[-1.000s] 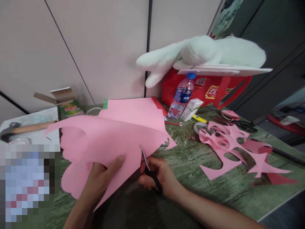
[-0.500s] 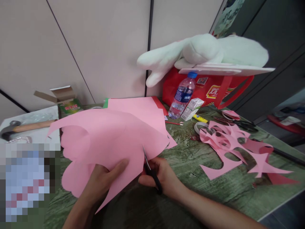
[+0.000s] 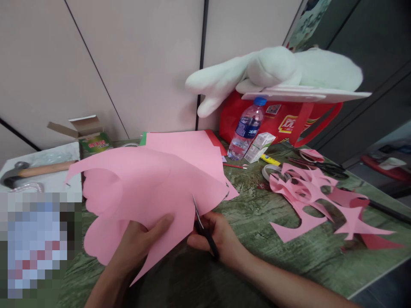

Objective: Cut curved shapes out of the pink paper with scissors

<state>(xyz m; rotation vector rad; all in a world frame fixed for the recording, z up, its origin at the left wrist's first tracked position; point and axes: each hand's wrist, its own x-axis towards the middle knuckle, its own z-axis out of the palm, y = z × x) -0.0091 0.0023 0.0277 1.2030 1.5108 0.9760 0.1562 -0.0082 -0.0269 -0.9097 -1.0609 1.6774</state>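
Note:
A large sheet of pink paper (image 3: pixel 154 179) is pinched in my left hand (image 3: pixel 141 239), thumb on top and the other fingers hidden beneath. My right hand (image 3: pixel 218 235) grips black-handled scissors (image 3: pixel 204 234), whose blades sit in the sheet at its lower right. Curved cuts have shaped parts of the sheet's edge. Scalloped pink cut-outs (image 3: pixel 99 237) show under and beside its left part. Behind, more pink paper (image 3: pixel 186 141) lies with green and red sheets at its edges.
Pink paper scraps (image 3: pixel 308 192), a tape roll (image 3: pixel 268 173) and a second pair of scissors (image 3: pixel 330 167) lie right. Behind stand a water bottle (image 3: pixel 245 132), a small white carton (image 3: pixel 259 146) and a red bag (image 3: pixel 276 122). A hammer (image 3: pixel 45 169) rests at left.
Almost nothing differs. The whole view has shifted by a few pixels; both hands, the scissors and the paper keep their places relative to each other.

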